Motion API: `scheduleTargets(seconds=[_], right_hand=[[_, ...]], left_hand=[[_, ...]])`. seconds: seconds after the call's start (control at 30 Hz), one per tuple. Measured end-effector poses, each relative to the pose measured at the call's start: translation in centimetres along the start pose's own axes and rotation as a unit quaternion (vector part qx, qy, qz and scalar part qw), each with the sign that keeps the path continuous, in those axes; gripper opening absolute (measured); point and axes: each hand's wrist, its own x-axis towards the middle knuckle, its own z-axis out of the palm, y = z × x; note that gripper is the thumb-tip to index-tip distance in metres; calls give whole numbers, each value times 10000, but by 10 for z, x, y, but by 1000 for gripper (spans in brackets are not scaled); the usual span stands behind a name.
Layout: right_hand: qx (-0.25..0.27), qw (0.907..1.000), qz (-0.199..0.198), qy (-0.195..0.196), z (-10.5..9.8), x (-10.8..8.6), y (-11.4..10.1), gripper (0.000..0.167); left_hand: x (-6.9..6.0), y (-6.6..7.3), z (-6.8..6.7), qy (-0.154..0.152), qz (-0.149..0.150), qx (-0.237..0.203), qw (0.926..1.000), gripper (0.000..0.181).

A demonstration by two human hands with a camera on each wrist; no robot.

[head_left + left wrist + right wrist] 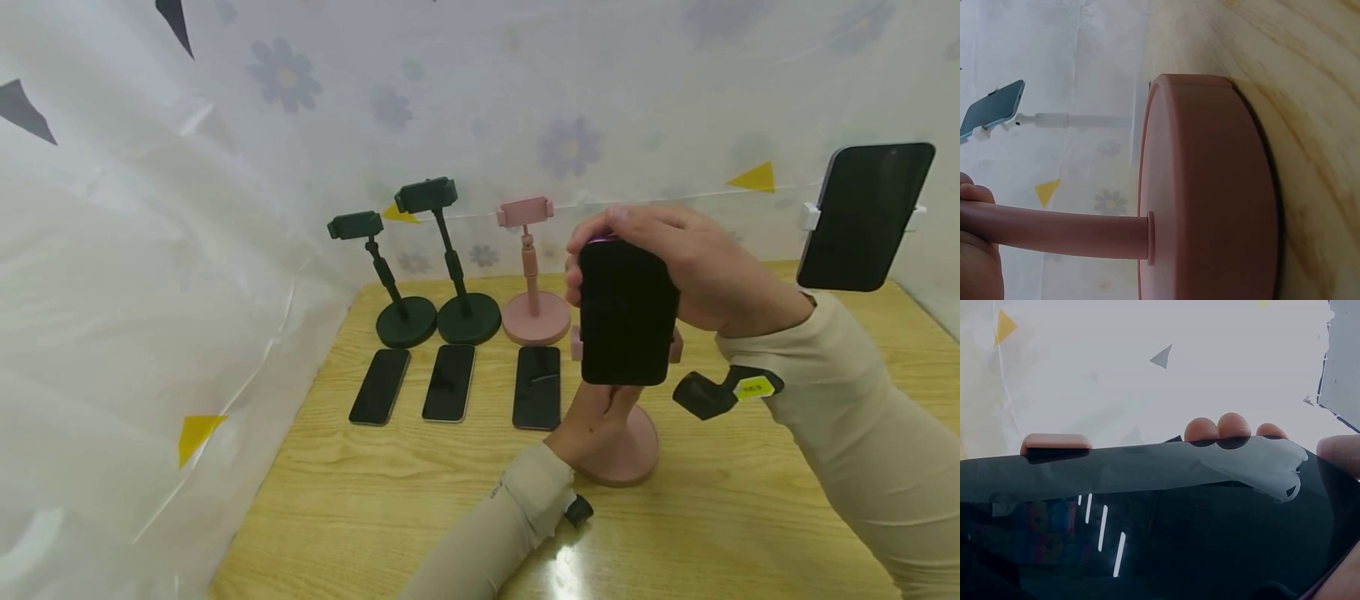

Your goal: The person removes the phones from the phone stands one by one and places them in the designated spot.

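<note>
A black-screened phone (628,321) sits upright in the clamp of a pink phone stand (630,454) near the table's middle. My right hand (701,262) grips the phone's upper part, fingers wrapped over its far edge. In the right wrist view a pink clamp jaw laps over the phone's (1160,519) edge, with several fingertips (1233,425) beside it. Below the phone, my left hand (592,423) grips the stand's stem; in the left wrist view fingers curl round that pink stem (1072,234). The phone hides most of the clamp in the head view.
Two dark green stands (467,318) and another pink stand (536,319) line the back left. Three phones (448,383) lie flat before them. At right, a white stand (1050,120) carries another phone (866,217). All stand on a wooden table (337,508) beside white sheeting.
</note>
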Motion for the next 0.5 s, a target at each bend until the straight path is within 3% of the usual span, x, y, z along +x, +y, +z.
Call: scheduleTargets(seconds=[0.13,0.33,0.5], right_hand=[[161,9998,3,-83,-1,0,-1,36],[-18,9999,42,110,0,0,-1,37],[267,9996,16,-130,-2,0,-1,36]], left_hand=[[0,0,0,20,72,95,9999,4],[0,0,0,13,149,2,9999,6],[-1,-1,1,3,123,-14,9999,5]])
